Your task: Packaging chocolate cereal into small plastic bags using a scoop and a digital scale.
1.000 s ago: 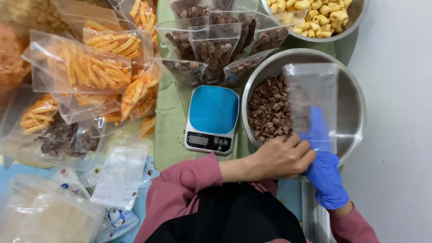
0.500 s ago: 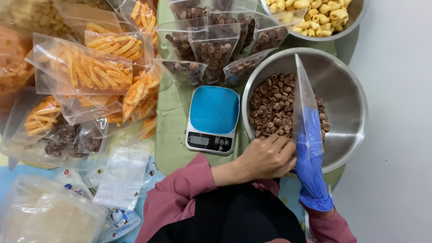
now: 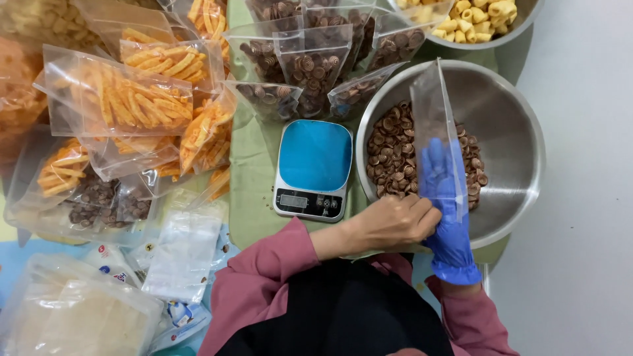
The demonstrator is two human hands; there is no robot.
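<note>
Bag (image 3: 436, 125) now turned edge-on over bowl (image 3: 521, 132), lower right: my gloved right hand (image 3: 447, 198) slides inside while my left hand (image 3: 395, 221) pinches its mouth.

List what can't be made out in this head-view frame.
- Scale display: too small to tell.
- Right hand fingers: inside the clear bag, behind the plastic.
- Left hand fingertips: tucked at the bag's mouth.
- Yellow snack bowl: cut off by top edge.
</note>
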